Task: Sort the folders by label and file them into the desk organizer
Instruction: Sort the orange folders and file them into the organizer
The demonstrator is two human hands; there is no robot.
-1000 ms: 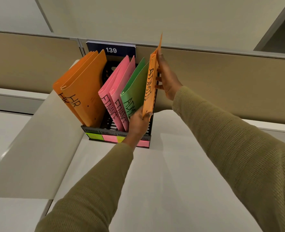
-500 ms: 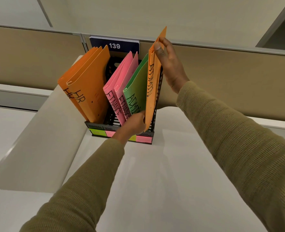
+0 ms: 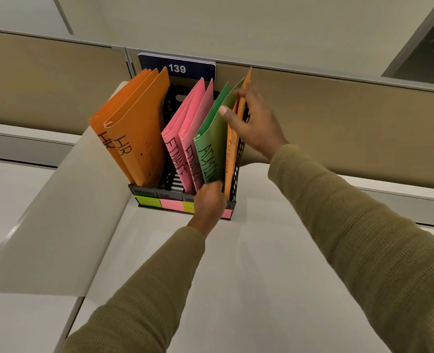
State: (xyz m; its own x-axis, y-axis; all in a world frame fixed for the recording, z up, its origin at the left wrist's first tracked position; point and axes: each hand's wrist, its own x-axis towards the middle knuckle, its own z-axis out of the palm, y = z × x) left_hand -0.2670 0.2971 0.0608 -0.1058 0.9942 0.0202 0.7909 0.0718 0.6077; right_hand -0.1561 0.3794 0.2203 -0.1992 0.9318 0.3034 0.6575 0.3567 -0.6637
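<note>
Now I see the black mesh desk organizer standing on the white desk, close to the beige partition wall with the dark plate "139". On its front edge there are coloured sticky labels, green and pink.

From my left, the first compartment holds two orange HR folders, leaning to the left. After an open slot, two pink FINANCE folders stand together, and just beside them the green ADMIN folder. At the far right, against the mesh side wall, stands the orange folder; its lower end is already down inside the organizer, and its top corner rises above the green one. I cannot read its label from this angle.

My left hand is low at the front of the organizer, fingers curled and closed at the bottom edge of the green ADMIN folder, next to the orange folder. If it really pinches the folder or only presses on it, I cannot tell.

My right hand is higher, at the upper part of these two folders. The thumb lies flat on the green face, the other fingers are loosely spread around the top of the orange folder and touch it. It is not a tight grip, as far as I can see.

Both sleeves are olive knit.
</note>
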